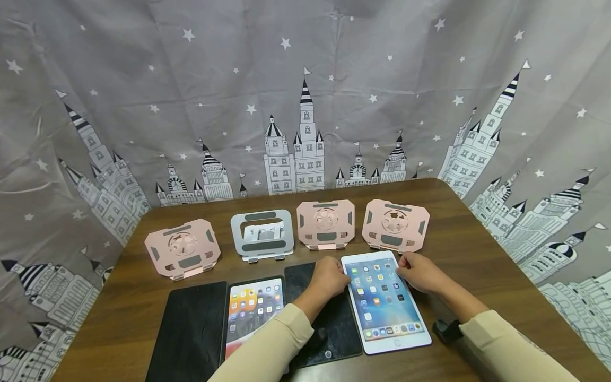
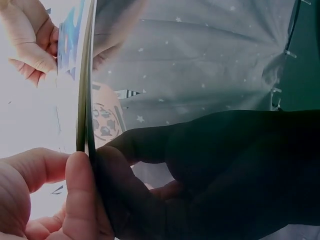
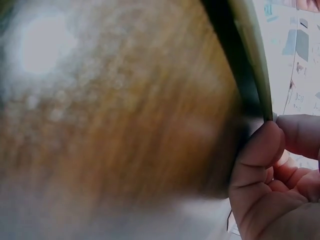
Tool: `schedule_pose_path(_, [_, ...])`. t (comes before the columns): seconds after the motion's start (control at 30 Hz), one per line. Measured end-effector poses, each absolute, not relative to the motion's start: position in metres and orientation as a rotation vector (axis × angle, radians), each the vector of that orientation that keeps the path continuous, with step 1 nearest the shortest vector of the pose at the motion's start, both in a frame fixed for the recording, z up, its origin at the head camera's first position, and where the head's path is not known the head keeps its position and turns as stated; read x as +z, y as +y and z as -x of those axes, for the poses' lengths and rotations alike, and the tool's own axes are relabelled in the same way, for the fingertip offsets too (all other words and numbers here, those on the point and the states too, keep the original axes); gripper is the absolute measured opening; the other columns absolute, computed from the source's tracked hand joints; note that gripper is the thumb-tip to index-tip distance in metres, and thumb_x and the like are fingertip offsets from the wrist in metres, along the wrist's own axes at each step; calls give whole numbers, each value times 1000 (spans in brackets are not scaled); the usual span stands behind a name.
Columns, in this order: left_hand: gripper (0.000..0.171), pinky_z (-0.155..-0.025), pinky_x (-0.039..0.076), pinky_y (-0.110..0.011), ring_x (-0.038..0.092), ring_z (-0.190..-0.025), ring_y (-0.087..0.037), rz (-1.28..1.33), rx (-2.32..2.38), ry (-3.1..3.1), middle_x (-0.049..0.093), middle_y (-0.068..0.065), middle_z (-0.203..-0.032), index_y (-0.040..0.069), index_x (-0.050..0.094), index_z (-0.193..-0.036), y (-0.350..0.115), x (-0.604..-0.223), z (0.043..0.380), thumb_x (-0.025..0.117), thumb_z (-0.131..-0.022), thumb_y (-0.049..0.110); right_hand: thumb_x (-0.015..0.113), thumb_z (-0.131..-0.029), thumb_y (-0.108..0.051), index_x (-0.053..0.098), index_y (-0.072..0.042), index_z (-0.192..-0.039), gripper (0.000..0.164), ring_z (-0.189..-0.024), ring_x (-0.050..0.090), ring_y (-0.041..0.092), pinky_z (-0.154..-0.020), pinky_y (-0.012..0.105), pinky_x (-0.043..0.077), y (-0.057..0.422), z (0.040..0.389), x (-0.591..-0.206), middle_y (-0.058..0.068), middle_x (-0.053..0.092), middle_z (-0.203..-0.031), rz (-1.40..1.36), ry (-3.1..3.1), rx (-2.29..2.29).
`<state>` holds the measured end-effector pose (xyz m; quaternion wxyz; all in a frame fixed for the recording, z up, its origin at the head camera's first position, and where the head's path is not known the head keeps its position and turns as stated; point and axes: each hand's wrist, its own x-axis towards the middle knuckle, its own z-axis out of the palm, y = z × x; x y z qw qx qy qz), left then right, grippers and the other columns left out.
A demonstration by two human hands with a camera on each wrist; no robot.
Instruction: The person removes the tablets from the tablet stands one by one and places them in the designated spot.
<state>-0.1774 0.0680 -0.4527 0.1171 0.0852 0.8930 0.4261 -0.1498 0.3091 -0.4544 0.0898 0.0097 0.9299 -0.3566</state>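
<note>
A white tablet (image 1: 397,344) with a lit home screen full of app icons lies tilted slightly, its upper half between my two hands. My left hand (image 1: 331,275) pinches its left edge near the top. On the opposite edge, my right hand (image 1: 421,271) pinches with thumb and finger. The left wrist view shows the tablet's thin edge (image 2: 86,85) between the fingers. In the right wrist view the fingertips meet at the edge (image 3: 264,85). Beneath my left forearm is a dark tablet (image 1: 334,334) with a round home button, partly covered.
Left of it lie a tablet with a lit, colourful screen (image 1: 253,302) and a black tablet (image 1: 188,323). Behind stand a pink stand (image 1: 200,239), a grey-blue stand (image 1: 262,246) and two more pink stands (image 1: 326,237). A patterned curtain (image 1: 238,79) hangs behind the wooden table (image 1: 477,254).
</note>
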Motion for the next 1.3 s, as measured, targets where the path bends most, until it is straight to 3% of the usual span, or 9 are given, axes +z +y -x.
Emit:
schedule_pose_path(0.17, [44,-39,25,-21,39,-45,-11,-243,1243,2617,37,3,-47,12,44,-48,68,-451,177,72,-78,-1,57,-96,-8,52,-3,-86,12,-65,49,21,-54,32,39,307,149,-452,7,50,-74,-49,2775,-1026])
schedule_pose_path(0.4, [45,-37,26,-18,40,-36,-6,-250,1316,2626,39,7,-39,14,42,-46,68,-449,178,70,-77,-4,57,-96,-9,53,-3,-89,10,-72,50,22,-59,33,40,305,153,-449,7,51,-78,-90,2794,-972])
schedule_pose_path(0.7, [41,-38,32,-17,43,-36,-3,-234,1367,2610,44,8,-40,14,45,-50,67,-451,178,71,-77,-4,59,-94,-11,55,-3,-89,10,-73,51,23,-61,34,40,305,154,-451,7,52,-78,-83,2810,-945])
schedule_pose_path(0.97, [22,-42,40,-19,51,-42,-5,-184,1435,2559,51,3,-52,8,56,-65,69,-455,183,72,-73,-4,61,-94,-13,58,-3,-89,12,-73,51,22,-61,33,40,307,158,-451,6,54,-79,-75,2812,-945])
schedule_pose_path(1.07, [15,-46,43,-21,55,-50,-9,-192,1436,2465,56,1,-63,6,60,-75,67,-454,184,75,-77,3,61,-94,-15,59,-3,-89,13,-72,51,22,-60,33,41,310,160,-452,6,54,-79,-66,2798,-955])
schedule_pose_path(1.3, [22,-70,52,-31,60,-77,-14,-473,1375,2334,63,-1,-88,4,67,-103,24,-438,177,71,-89,20,55,-101,-18,59,3,-104,21,-79,58,23,-68,36,54,328,156,-452,10,59,-92,-56,2582,-1202])
